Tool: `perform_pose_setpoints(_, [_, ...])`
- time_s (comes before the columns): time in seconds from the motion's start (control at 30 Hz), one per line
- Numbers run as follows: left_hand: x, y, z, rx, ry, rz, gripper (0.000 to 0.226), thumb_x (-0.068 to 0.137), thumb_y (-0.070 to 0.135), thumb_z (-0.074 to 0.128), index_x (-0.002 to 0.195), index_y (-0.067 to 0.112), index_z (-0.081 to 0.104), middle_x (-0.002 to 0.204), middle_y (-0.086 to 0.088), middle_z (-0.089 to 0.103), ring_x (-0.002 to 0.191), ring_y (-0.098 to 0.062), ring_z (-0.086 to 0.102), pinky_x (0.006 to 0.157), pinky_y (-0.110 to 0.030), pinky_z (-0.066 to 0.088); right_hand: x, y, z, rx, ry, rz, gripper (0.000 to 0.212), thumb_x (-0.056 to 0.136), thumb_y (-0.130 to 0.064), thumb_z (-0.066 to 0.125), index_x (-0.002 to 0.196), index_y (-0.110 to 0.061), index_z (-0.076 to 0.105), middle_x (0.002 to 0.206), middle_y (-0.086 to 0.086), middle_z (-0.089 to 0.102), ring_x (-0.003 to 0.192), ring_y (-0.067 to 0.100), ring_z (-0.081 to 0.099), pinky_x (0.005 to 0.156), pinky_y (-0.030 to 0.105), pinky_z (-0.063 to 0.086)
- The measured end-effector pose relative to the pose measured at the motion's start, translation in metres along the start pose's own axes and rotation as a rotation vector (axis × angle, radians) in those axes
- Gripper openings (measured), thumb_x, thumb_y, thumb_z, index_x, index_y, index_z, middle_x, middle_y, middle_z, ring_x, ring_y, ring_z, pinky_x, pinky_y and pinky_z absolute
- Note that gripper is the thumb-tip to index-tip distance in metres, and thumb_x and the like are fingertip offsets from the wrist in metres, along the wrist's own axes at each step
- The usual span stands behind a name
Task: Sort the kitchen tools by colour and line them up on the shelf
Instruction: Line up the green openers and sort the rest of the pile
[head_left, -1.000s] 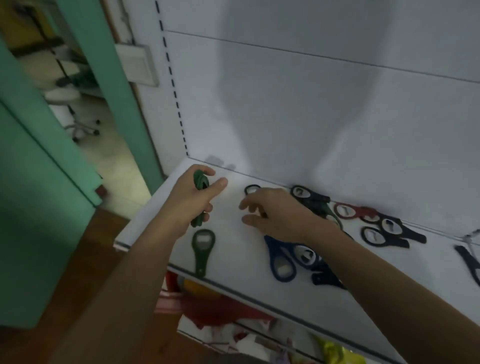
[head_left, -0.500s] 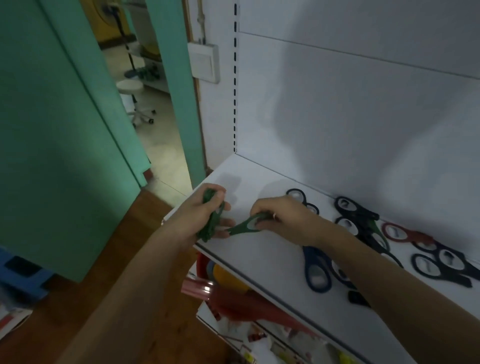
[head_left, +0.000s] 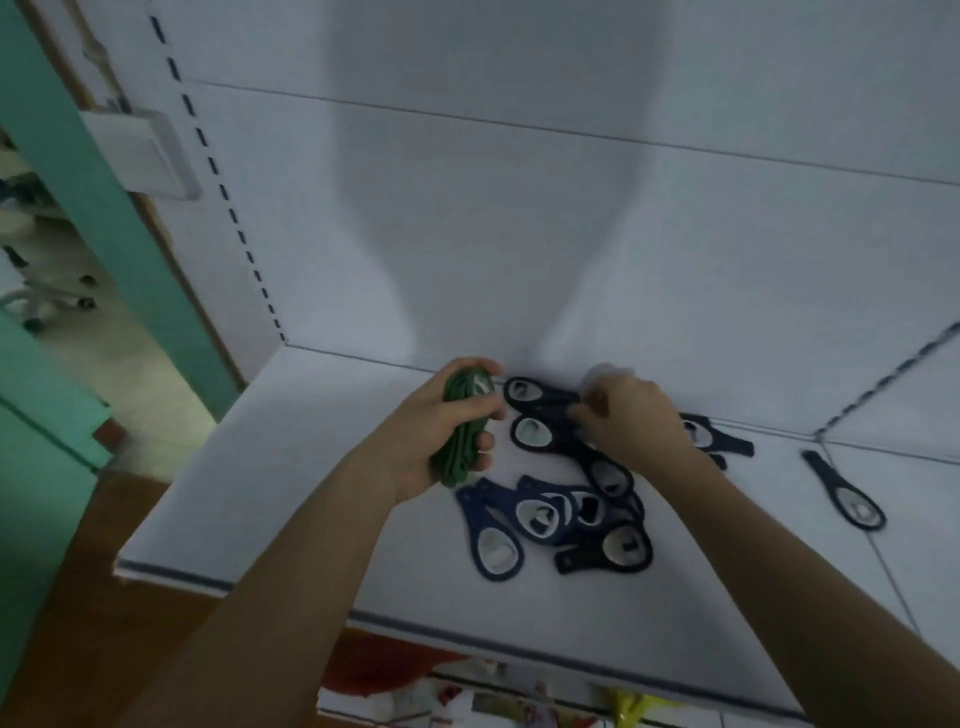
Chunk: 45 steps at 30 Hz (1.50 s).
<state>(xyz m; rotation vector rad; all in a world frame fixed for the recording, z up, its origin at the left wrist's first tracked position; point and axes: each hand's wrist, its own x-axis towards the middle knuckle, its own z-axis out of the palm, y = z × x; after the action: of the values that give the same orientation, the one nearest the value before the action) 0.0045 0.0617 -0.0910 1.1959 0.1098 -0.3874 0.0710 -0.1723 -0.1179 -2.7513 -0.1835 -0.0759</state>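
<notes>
My left hand (head_left: 415, 447) is closed around a stack of green bottle openers (head_left: 462, 431), held just above the white shelf (head_left: 291, 493). To its right, my right hand (head_left: 639, 421) rests with curled fingers on the handles of two black openers (head_left: 530, 434) near the back panel. Whether it grips one is hidden by blur. In front of them lies a loose pile of blue openers (head_left: 493, 540) with a black opener (head_left: 618, 551) at its right. One dark opener (head_left: 852, 499) lies alone further right, and another (head_left: 722, 441) pokes out behind my right wrist.
A teal door frame (head_left: 104, 208) and a white wall switch (head_left: 145, 156) stand to the left of the shelf unit. Below the shelf's front edge, red and yellow goods (head_left: 395, 670) sit on a lower shelf. The white back panel rises right behind the tools.
My right hand passed a green opener to my left hand, which now holds it in the green stack. The right hand then moved right and back onto the black openers.
</notes>
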Motion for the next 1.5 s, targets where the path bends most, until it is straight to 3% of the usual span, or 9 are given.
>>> perform_pose_setpoints(0.3, [0.056,-0.015,0.042,-0.101,-0.05,-0.046,0.018,0.094,0.011,0.069,0.111,0.017,0.063,0.09,-0.01,0.068,0.059,-0.017,0.056,0.049,-0.028,0.049,-0.024,0.011,0.001,-0.052,-0.108,-0.074,0.024,0.088,-0.04,0.067,0.099,-0.018,0.071,0.111,0.007,0.055,0.105,0.027,0.053,0.086,0.033,0.045])
perform_pose_setpoints(0.47, [0.074,-0.016,0.054,-0.138,-0.062,0.018,0.016,0.099,0.012,0.062,0.115,0.016,0.059,0.088,-0.007,0.066,0.052,-0.012,0.048,0.044,-0.022,0.043,-0.022,0.015,0.008,-0.051,-0.05,0.151,0.043,0.072,-0.051,0.082,0.06,-0.021,0.054,0.079,0.002,0.057,0.077,0.023,0.057,0.061,0.03,0.044])
perform_pose_setpoints(0.63, [0.082,-0.012,0.061,-0.146,-0.086,0.071,0.019,0.099,0.01,0.062,0.117,0.013,0.058,0.094,-0.011,0.064,0.056,-0.016,0.052,0.048,-0.027,0.048,-0.025,0.014,-0.005,0.157,-0.064,0.18,0.013,0.088,-0.024,0.073,0.088,-0.016,0.063,0.087,0.002,0.068,0.082,0.021,0.066,0.069,0.031,0.052])
perform_pose_setpoints(0.87, [0.089,-0.016,0.073,0.001,-0.063,0.13,0.023,0.1,0.009,0.06,0.122,0.01,0.056,0.101,-0.011,0.071,0.073,-0.023,0.068,0.057,-0.032,0.056,-0.052,0.047,-0.065,0.709,0.075,-0.017,0.011,0.097,-0.005,0.065,0.099,-0.011,0.074,0.076,-0.005,0.07,0.057,0.015,0.06,0.056,0.028,0.05])
perform_pose_setpoints(1.0, [0.084,-0.028,0.101,0.274,-0.282,0.044,0.022,0.101,0.023,0.06,0.122,0.018,0.059,0.102,-0.006,0.073,0.088,-0.023,0.07,0.065,-0.034,0.055,-0.059,0.058,-0.077,0.72,0.056,-0.104,0.012,0.098,-0.002,0.063,0.1,-0.002,0.074,0.086,-0.004,0.076,0.078,0.009,0.07,0.075,0.024,0.053])
perform_pose_setpoints(1.13, [0.077,-0.033,0.131,0.352,-0.481,-0.032,0.026,0.103,0.03,0.056,0.129,0.022,0.056,0.112,-0.011,0.074,0.097,-0.029,0.074,0.072,-0.041,0.055,-0.073,0.081,-0.087,0.725,-0.053,-0.088,0.013,0.102,-0.002,0.056,0.096,0.003,0.067,0.067,-0.011,0.061,0.056,0.002,0.049,0.058,0.02,0.041])
perform_pose_setpoints(1.3, [0.074,-0.05,0.167,0.313,-0.62,-0.062,0.051,0.094,0.028,0.066,0.141,0.03,0.046,0.117,-0.009,0.072,0.092,-0.039,0.073,0.089,-0.06,0.057,-0.093,0.11,-0.092,0.865,-0.009,0.041,0.004,0.098,-0.008,0.065,0.101,-0.01,0.062,0.088,0.005,0.062,0.062,0.02,0.054,0.054,0.033,0.05])
perform_pose_setpoints(1.4, [0.077,-0.066,0.179,0.305,-0.633,-0.02,0.089,0.085,0.009,0.081,0.148,0.05,0.034,0.123,-0.016,0.065,0.088,-0.033,0.071,0.08,-0.053,0.059,-0.102,0.121,-0.084,0.858,0.186,0.227,0.035,0.087,-0.011,0.079,0.111,-0.022,0.056,0.103,0.006,0.06,0.061,0.015,0.059,0.051,0.027,0.048])
perform_pose_setpoints(1.5, [0.079,-0.081,0.192,0.442,-0.555,0.188,0.117,0.076,0.005,0.088,0.153,0.058,0.017,0.134,-0.003,0.061,0.113,-0.016,0.067,0.094,-0.044,0.057,-0.113,0.13,-0.074,0.783,0.27,0.155,0.02,0.094,-0.02,0.072,0.113,-0.025,0.066,0.094,-0.008,0.064,0.077,0.006,0.062,0.064,0.023,0.049])
